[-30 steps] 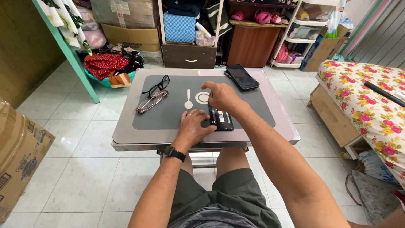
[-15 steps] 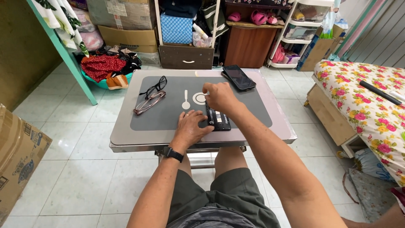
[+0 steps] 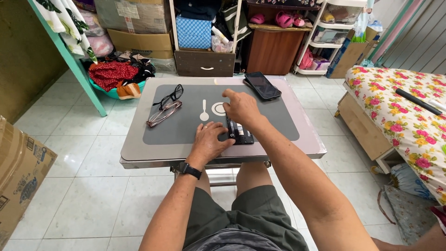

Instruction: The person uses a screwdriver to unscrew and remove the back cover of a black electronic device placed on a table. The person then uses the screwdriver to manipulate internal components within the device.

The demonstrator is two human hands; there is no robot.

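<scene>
The small black device (image 3: 240,132) lies at the centre of the frame on the table (image 3: 139,148), long axis pointing away from the person. The left hand (image 3: 210,142) presses beside it, fingers together. The right hand (image 3: 241,108) hovers over its far end, fingers loosely apart, holding nothing. Open room lies right.

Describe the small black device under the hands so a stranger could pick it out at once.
Start at the low table with the dark grey mat. At its near edge, between the left hand and right hand, lies the device. It is a small black slab, shorter than the phone at the far edge.
</scene>
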